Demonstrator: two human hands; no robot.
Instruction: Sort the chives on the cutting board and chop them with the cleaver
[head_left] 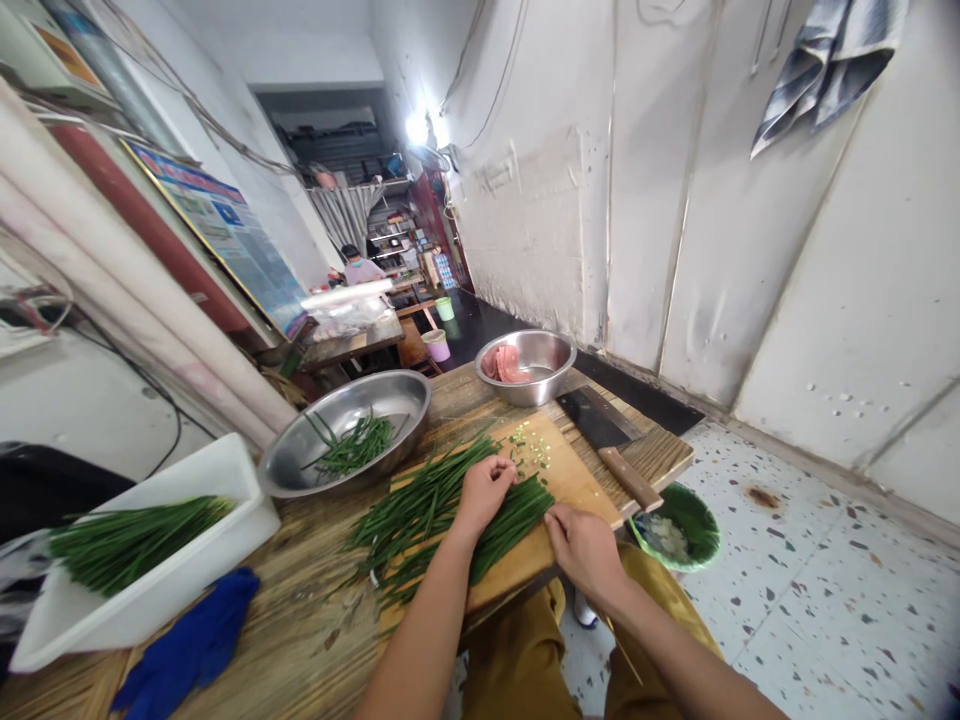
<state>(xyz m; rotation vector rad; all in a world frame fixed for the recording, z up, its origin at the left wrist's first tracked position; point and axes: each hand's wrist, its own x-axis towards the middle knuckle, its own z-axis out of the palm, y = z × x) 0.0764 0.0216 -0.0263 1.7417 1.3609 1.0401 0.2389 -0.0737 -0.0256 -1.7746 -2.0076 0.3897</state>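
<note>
One cutting board [577, 475] lies beneath the left hand [487, 490] and right hand [589, 548], two steel bowls [401, 398] [534, 390] beyond. Many green stalks [431, 492] lie under the left, its fingertips pressed together; the right curls at their ends, its grip unclear. Beyond it lies one cleaver [598, 418].

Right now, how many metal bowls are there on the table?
2. The larger bowl, with greens, is left of the board; the smaller bowl, with pink meat, is beyond it, near the cleaver. None seem hidden.
</note>
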